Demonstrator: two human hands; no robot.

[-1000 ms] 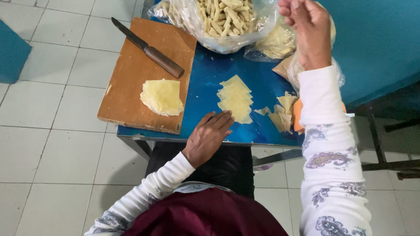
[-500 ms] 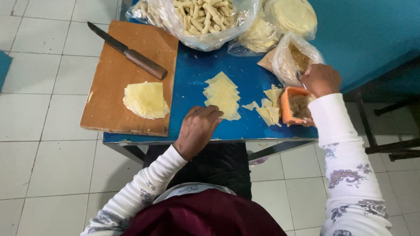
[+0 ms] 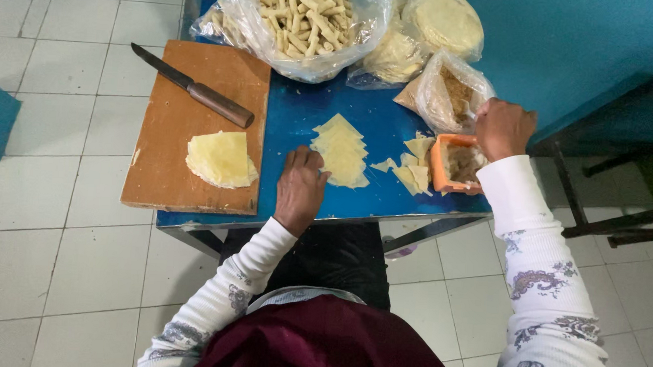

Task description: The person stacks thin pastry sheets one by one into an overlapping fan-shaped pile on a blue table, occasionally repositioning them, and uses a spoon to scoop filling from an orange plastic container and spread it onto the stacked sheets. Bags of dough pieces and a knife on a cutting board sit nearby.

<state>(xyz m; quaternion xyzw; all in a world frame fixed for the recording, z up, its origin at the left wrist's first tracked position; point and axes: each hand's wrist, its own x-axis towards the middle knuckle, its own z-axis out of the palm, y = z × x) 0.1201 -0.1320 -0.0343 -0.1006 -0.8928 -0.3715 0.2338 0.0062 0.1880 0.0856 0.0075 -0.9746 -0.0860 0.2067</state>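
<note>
Two hands work at a small blue table [image 3: 300, 115]. The left hand [image 3: 300, 189] lies palm down near the table's near edge, fingers loosely spread and flat, fingertips touching the near left corner of a fanned stack of pale triangular wrapper sheets [image 3: 341, 151]; it grips nothing, and seems only to steady or separate the top sheet. The right hand [image 3: 504, 128] hovers over the far rim of a small orange tub [image 3: 454, 164] of brownish filling at the table's right edge, fingers curled inward and closed; whether they pinch filling or a utensil I cannot tell, since the back of the hand hides them. The tub sits close to the wrappers, probably so filling travels a short way.

Between stack and tub lie a few loose wrapper pieces [image 3: 411, 165], some leaning against the tub's left side. Just beyond the tub, a clear bag of crumbly brown filling [image 3: 450, 97] stands open. Farther back, a large clear bag of finished rolled sticks [image 3: 301, 18] fills the far middle, with bagged round wrappers [image 3: 443, 22] to its right.

On the left, a wooden cutting board [image 3: 196, 117] overhangs the table, bearing a folded stack of yellow wrappers [image 3: 220, 158] at its near end and a wooden-handled knife [image 3: 194, 87] lying diagonally at its far end, blade pointing far left. White floor tiles [image 3: 41, 228] surround everything.
</note>
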